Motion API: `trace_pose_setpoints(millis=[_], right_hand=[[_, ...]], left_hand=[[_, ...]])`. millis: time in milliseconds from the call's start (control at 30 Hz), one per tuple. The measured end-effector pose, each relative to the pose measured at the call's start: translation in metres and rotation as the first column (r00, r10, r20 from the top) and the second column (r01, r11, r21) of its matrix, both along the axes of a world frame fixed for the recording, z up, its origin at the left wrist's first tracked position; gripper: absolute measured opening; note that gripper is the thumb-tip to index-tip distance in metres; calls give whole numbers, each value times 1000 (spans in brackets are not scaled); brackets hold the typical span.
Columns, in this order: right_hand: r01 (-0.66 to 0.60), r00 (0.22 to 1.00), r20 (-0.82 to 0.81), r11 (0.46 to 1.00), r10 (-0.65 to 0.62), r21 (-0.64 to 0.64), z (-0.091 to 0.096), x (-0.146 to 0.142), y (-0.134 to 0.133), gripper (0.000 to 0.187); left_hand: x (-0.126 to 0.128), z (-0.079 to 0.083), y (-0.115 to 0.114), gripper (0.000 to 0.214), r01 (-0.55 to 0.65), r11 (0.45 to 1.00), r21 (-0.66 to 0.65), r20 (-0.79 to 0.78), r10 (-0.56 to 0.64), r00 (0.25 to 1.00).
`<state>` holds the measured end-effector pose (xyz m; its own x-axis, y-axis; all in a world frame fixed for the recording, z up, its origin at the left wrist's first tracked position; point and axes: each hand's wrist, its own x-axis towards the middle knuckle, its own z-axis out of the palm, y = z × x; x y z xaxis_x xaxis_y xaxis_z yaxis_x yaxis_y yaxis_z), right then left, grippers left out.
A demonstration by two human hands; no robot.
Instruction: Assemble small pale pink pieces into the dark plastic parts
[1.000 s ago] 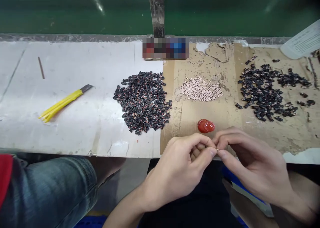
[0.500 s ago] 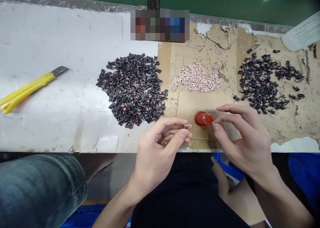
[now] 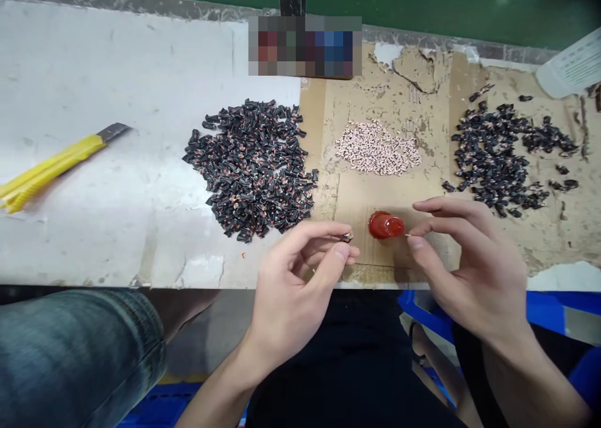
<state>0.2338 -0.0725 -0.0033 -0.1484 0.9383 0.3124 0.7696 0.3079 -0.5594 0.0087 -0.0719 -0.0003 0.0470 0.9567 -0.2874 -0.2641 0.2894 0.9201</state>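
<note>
While the left hand (image 3: 293, 284) pinches a black piece (image 3: 347, 236) at lower centre, probably to leave its end exposed, the right hand (image 3: 474, 268), fingers nearly together, grips what may be a pale bit (image 3: 408, 234) beside the pot (image 3: 385, 225).

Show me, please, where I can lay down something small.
Bare: the white surface between the yellow cutter and the left dark pile, also beyond the cutter. Crowded: around the red cup, between left hand, right hand and pale pile.

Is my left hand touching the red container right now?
No, the left hand pinches a small dark piece, with cardboard showing between the hand and the red container.
</note>
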Motion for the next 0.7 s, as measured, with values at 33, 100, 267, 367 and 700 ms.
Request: trace_pose_setpoints(millis=[33,100,267,367,700], right_hand=[[17,996,-90,999,-21,-42,3,0,-2,12],[29,952,-296,987,-76,-158,9,-2,-5,11],[-47,740,-631,917,-235,-396,22,-11,-14,8],[-92,681,-683,895,-262,-436,24,-14,-16,8],[70,836,-499,946,-228,-315,9,3,-30,8]], left_hand=[[1,1,0,13,8,1000,-5,13,-8,1000],[6,2,1,12,43,998,-38,58,-41,997],[25,8,5,12,160,978,-131,267,-121,956],[31,10,6,13,173,978,-120,334,-125,934],[9,1,3,11,50,992,-112,198,-27,980]])
